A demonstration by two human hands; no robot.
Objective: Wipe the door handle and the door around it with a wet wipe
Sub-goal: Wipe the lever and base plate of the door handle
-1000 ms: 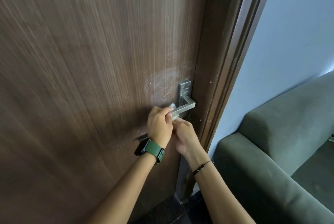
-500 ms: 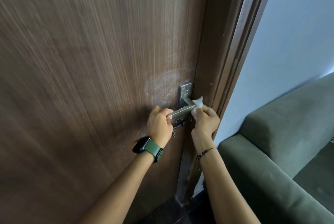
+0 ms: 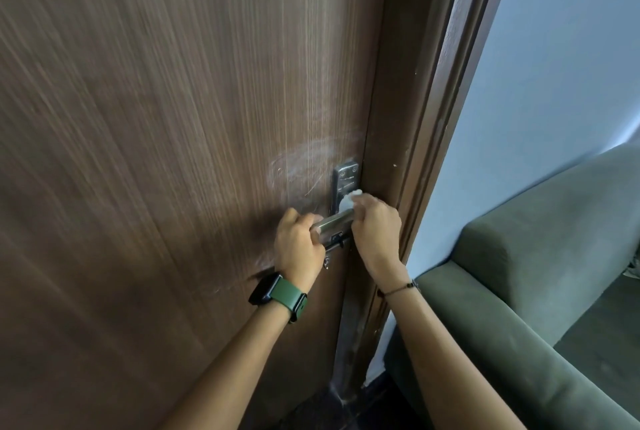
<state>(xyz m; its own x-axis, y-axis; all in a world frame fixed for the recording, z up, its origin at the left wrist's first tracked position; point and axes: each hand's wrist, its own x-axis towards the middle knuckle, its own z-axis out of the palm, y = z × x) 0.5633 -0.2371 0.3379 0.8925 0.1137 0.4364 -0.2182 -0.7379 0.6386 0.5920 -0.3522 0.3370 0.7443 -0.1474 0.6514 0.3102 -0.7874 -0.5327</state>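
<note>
A dark brown wooden door [image 3: 173,152] fills the left of the view. Its silver lever handle [image 3: 334,221] juts out below a metal backplate [image 3: 345,175]. My left hand [image 3: 298,244], with a green watch on the wrist, grips the free end of the lever. My right hand [image 3: 375,227] holds a small white wet wipe [image 3: 349,200] against the lever's inner end, by the backplate. Most of the wipe is hidden under my fingers. Pale smeared streaks [image 3: 304,166] mark the wood up and left of the backplate.
The brown door frame [image 3: 429,138] runs down just right of the handle. Beyond it is a pale blue wall [image 3: 554,65]. A green sofa [image 3: 540,256] stands close at the lower right, its arm beside my right forearm. Dark floor shows at the bottom.
My right hand rose from under the lever, went to the right of it with the wipe, and now lies over the lever's inner end. My left hand has kept its grip on the lever's end.
</note>
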